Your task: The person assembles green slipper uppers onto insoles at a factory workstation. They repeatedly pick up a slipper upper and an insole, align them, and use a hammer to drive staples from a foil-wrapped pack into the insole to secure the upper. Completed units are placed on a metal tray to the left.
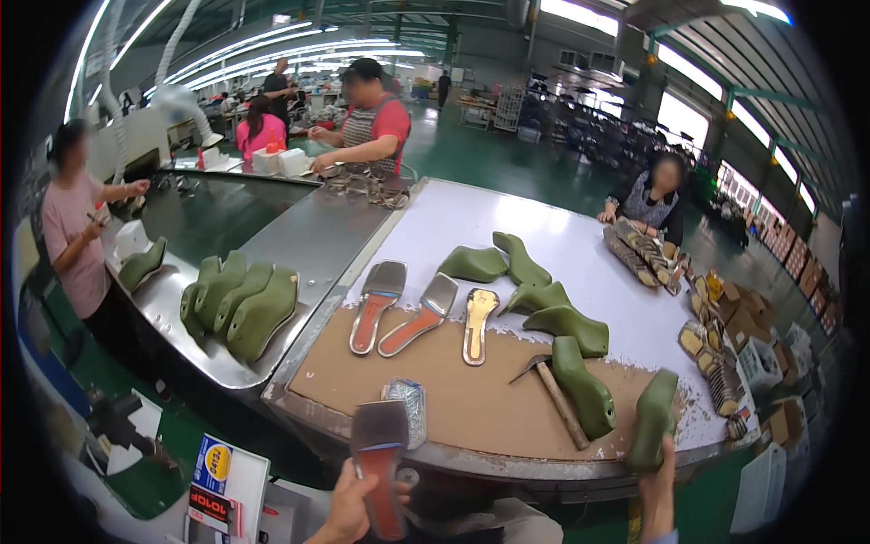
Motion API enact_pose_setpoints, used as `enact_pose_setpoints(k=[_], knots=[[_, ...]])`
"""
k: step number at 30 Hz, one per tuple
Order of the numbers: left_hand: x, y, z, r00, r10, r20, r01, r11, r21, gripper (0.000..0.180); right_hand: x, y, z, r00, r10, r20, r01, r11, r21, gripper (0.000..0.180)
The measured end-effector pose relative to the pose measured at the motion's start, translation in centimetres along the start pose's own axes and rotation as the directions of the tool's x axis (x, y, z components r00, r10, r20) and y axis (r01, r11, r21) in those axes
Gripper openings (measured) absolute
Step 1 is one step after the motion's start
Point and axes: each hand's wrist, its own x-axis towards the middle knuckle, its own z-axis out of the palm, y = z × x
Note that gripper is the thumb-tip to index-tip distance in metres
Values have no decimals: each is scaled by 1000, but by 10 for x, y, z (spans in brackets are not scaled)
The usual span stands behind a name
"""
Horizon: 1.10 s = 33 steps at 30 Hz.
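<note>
My left hand is closed round an insole with a dark square forepart and a reddish-brown narrow end. At the table's near right edge my right hand grips a green shoe last, held upright. Between them on the worktable lie another green last and a wooden-handled hammer. A clear tray of small metal nails sits just beyond the held insole. Farther off rest two similar brown insoles and a yellowish one. Several more green lasts lie behind them.
Several green lasts stand on the metal conveyor at left. Stacked shoe parts line the table's right edge. A person works at the far right corner, others along the conveyor. Small boxes sit lower left.
</note>
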Motion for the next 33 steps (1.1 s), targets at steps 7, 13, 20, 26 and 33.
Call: enact_pose_setpoints(k=[7,13,20,26,33], knots=[[-7,-14,67,958,-196,208,237,952,-195,52,-125,23,148,852,231,469,-115,958,-263,82],[-17,23,40,991,-14,133,83,847,-525,75,-164,83,263,668,363,650,-57,896,-441,71],[-1,40,22,971,230,63,-213,955,-207,72,-137,106,281,466,415,781,-187,909,-372,69],[32,83,45,730,667,148,-632,742,-226,71,-82,111,279,497,-180,849,715,639,-284,67],[25,32,-50,791,492,-363,-548,834,-62,53,-88,144,292,419,-41,907,803,483,-349,60]])
